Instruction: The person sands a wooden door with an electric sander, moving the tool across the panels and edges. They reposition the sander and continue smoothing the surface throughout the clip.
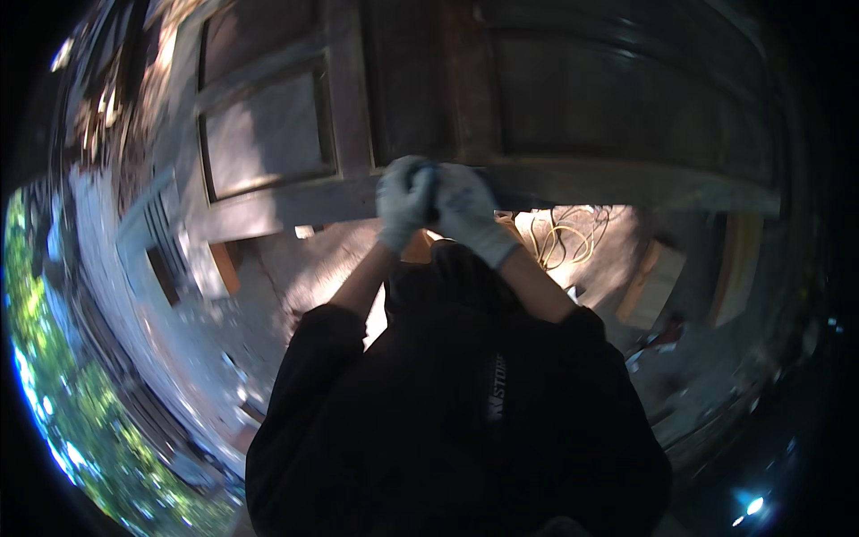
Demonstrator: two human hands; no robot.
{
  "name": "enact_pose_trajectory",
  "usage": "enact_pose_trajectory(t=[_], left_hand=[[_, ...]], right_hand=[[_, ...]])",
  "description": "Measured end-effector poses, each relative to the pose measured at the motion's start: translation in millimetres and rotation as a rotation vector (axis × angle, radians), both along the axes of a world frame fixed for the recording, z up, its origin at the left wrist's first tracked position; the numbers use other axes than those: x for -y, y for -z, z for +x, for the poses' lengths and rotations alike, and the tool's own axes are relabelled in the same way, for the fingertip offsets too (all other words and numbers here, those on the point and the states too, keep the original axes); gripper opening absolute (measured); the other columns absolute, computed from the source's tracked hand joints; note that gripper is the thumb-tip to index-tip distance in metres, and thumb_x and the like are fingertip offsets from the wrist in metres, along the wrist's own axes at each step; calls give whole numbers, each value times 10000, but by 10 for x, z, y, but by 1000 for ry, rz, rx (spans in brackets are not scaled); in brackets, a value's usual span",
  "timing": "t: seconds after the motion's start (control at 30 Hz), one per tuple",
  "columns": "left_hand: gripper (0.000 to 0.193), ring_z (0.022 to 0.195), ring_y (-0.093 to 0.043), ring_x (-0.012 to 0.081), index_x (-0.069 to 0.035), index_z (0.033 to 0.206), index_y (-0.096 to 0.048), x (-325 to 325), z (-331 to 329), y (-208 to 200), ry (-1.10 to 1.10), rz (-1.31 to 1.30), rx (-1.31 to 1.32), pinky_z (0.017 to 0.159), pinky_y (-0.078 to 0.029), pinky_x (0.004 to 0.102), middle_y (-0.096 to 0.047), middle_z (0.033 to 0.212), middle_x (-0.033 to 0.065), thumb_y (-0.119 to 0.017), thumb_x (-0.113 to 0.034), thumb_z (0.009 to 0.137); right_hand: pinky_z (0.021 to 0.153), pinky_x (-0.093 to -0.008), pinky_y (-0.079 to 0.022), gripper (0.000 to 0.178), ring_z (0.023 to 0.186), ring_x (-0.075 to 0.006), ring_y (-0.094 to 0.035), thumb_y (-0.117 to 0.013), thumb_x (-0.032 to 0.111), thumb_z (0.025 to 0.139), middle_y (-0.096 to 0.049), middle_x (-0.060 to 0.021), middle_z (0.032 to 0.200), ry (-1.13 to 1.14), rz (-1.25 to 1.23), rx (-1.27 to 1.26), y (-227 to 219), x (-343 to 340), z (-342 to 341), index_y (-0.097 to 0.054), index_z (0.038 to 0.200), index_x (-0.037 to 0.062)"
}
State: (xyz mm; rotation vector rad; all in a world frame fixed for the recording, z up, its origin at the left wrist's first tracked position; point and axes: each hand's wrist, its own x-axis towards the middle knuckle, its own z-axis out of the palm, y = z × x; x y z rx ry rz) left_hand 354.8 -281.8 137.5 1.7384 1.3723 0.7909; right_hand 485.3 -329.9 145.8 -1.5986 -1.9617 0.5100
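My left hand [404, 204] and my right hand [467, 213], both in whitish work gloves, are close together in front of me. They meet at the near edge of a large brown panelled wooden door [349, 199], which lies flat. The left fingers are curled, with a small dark, bluish thing [433, 186] showing between the two hands. Its kind cannot be made out. Of the right hand mostly the glove's back shows; its fingers bend in toward the left hand, and their tips are hidden.
Below the door, yellow cable [573, 240] lies looped on the floor. Wooden supports stand under its near side, one at left [224, 268] and others at right [651, 285]. Stacked boards [112, 116] are blurred at far left, with green foliage [80, 421] beyond. Sunlight patches fall on the door.
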Motion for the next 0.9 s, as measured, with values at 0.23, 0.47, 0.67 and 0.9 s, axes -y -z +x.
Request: enact_pose_trajectory(t=[0.23,0.47,0.67,0.9], left_hand=[[387,993,-636,324,-86,1012,-683,640,1610,-60,84,-109,1,856,-503,451,-651,1034,127,-642,-420,821],[385,1015,-618,311,-115,990,-642,657,1654,-45,-57,-218,116,835,-488,467,-613,1027,111,-638,-465,831],[361,972,-631,331,-121,947,-684,-41,7,-19,-243,-172,106,860,-508,448,-647,1024,120,-654,-460,825],[400,1042,-625,414,-18,1103,-665,-676,-1733,138,-459,-102,-19,912,-496,453,-676,1082,214,-482,-360,1002]], right_hand=[[893,-422,-505,620,1040,-290,-616,-795,385,702,-631,-93,1137,-53,-332,378,-169,650,1610,-586,1225,125],[824,-421,-524,572,967,-299,-630,-805,363,698,-636,-101,1043,-310,-273,404,-357,274,1585,-592,1169,119],[790,-426,-512,623,913,-305,-631,-814,380,702,-641,-112,1015,-394,-149,285,-341,-499,10,-596,1207,86],[849,-407,-517,653,985,-278,-628,-814,460,690,-619,-111,1073,-382,53,122,-66,-1162,-1661,-593,1146,48]])
